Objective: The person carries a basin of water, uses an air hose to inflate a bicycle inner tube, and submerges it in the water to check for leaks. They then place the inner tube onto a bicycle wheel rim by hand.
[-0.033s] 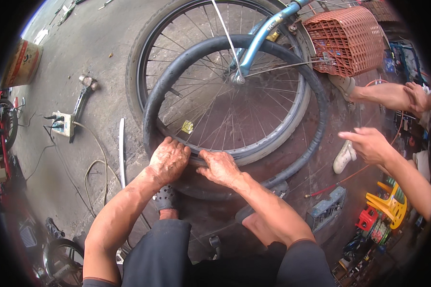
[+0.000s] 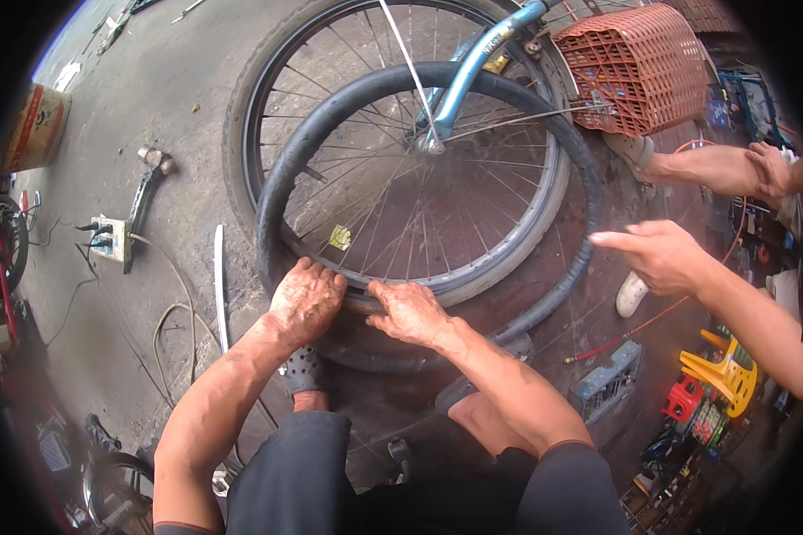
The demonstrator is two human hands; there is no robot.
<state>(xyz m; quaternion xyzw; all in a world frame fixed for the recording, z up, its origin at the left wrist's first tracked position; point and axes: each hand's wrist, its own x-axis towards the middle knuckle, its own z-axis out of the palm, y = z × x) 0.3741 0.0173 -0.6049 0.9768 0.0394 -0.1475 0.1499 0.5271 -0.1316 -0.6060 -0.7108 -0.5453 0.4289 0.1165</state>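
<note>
A bicycle wheel (image 2: 417,287) lies before me, still joined to a light-blue fork (image 2: 468,76). Its grey-black tire (image 2: 241,116) runs round the rim. Over the wheel hangs a black inner tube (image 2: 281,178), out of the tire, its valve stem (image 2: 314,175) sticking inward on the left. At the wheel's near edge my left hand (image 2: 308,299) is closed over the tire and rim, fingertips hidden. Just to its right, my right hand (image 2: 410,312) grips the same edge, thumb toward the left hand. A short gap separates them.
Another person's hand (image 2: 665,257) points at the tube's right side. A red-brown basket (image 2: 633,76) stands far right. On the left lie a hammer (image 2: 147,192), a power strip (image 2: 111,241) with cords, and a pale strip (image 2: 220,285). A yellow stool (image 2: 727,374) sits at right.
The other person's hand has moved left, its extended finger now by the inner tube. My hands keep their hold on the tire; the whole view has shifted slightly.
</note>
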